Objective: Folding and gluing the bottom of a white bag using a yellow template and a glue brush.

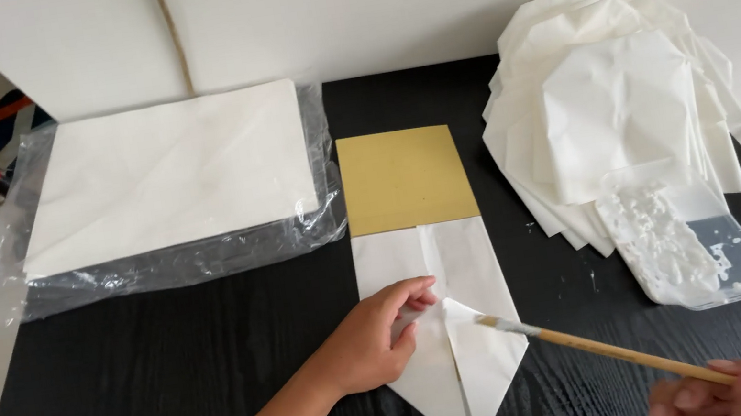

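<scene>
Brush [642,355] pinched in my right hand [720,391], its tip touching one folded white paper [449,322] that my left hand [374,338] presses flat. Beyond my fingers lies one tan card [403,179]; right of the brush, one clear paste tray [689,240] and one stack of folded papers [612,102].

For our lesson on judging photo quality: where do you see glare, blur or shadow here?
Head view: glare on the clear plastic wrap; right hand motion-blurred at the bottom edge; left hand sharp; soft, even light, faint shadows on the black table.
</scene>
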